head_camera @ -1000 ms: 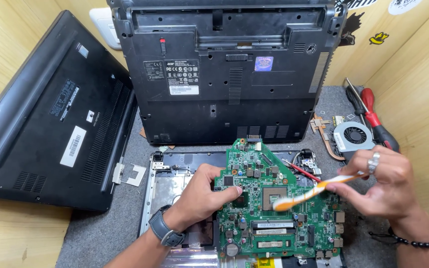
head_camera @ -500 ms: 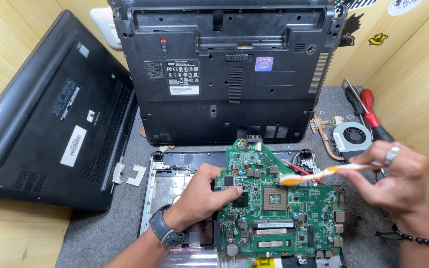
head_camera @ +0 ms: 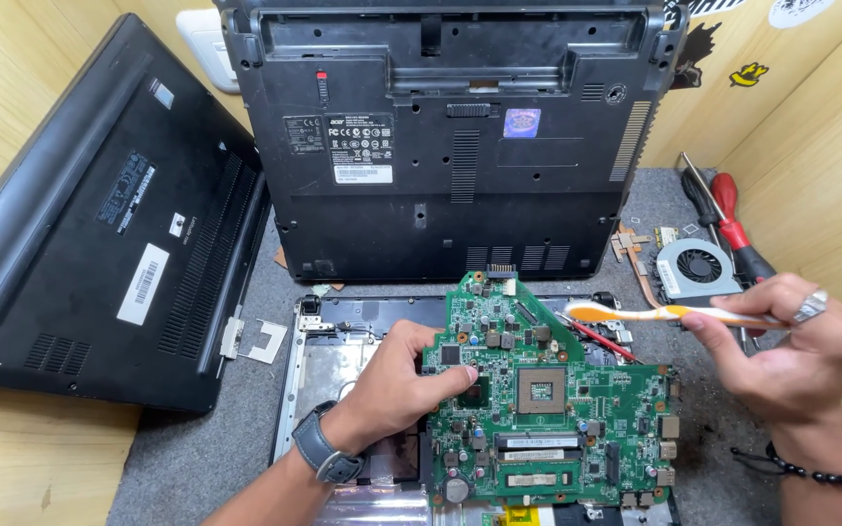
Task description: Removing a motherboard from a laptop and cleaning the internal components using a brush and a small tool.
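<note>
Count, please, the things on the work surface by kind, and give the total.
Laptop bottom cases: 2, one leaning at the left, one at the back
Green motherboard: 1
Open laptop chassis: 1
Cooling fan: 1
Screwdrivers: 2, red-handled and black-handled
Toothbrush: 1
Total: 8

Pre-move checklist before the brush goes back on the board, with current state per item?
1. Green laptop motherboard steadied: ok, left hand grips its left edge, thumb on top.
2. Orange-and-white toothbrush held: ok, pinched in right hand, head pointing left.
3. Bristles off the board: ok, head hovers above the upper right edge.
4. Square grey processor socket unobstructed: ok, nothing covers it.
5. Red-handled screwdriver and small grey cooling fan out of the way: ok, both lie on the grey mat to the right.
6. Bristles clean: cannot tell.
</note>
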